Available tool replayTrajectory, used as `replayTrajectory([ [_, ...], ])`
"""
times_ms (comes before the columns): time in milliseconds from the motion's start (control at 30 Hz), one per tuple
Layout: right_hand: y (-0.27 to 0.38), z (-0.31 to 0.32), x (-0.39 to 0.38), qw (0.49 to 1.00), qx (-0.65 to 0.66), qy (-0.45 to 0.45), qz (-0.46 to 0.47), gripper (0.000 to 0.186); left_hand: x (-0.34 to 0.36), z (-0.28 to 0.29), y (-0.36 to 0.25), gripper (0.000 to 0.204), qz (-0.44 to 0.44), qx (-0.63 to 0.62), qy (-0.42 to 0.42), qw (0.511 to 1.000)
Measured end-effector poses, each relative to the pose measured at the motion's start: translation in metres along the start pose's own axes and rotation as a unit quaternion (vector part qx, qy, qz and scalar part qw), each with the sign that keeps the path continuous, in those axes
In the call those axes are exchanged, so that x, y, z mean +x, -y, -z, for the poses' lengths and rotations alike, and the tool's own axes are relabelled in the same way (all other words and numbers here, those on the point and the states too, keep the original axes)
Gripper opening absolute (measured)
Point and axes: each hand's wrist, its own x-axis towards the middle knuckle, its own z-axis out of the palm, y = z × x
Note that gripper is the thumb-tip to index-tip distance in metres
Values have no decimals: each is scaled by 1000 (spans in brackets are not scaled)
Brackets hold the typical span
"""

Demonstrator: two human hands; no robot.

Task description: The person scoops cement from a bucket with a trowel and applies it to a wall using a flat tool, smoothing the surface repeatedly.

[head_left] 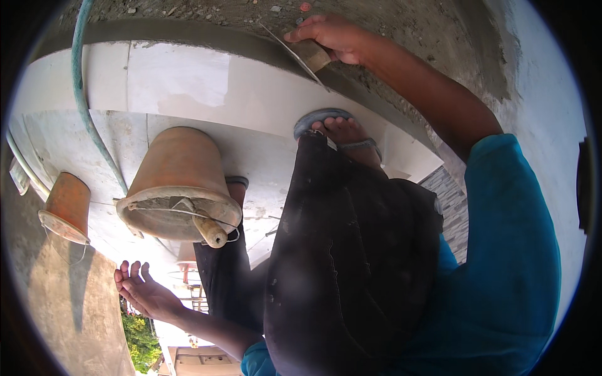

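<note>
My right hand (332, 39) grips the wooden block handle of a plastering trowel (310, 55). Its thin plate is seen nearly edge-on and tilted, over the grey mortar strip (238, 41) along the tiled ledge's far edge. Whether the plate touches the mortar I cannot tell. My left hand (148, 294) is held out at the lower left, palm up with the fingers loosely apart, holding nothing. Nearest to it stands a large orange bucket (182, 160) with a mortar-stained rim. A tool with a round wooden handle (212, 233) sticks out over that rim; its other end is hidden inside.
A smaller orange bucket (68, 203) with a wire handle stands farther left. A green hose (80, 81) runs down across the white tiled ledge (179, 75). My sandalled foot (345, 128) rests on the ledge. Rough soil (401, 56) lies beyond, and a pale wall (552, 125) rises at right.
</note>
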Motion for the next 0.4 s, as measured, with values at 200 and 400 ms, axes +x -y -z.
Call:
replayTrajectory([
  [200,24,-13,29,998,-14,51,30,53,3,8,5,35,7,-19,7,1000],
  [400,53,-38,64,995,32,86,37,14,4,15,8,39,-6,-18,40,999],
])
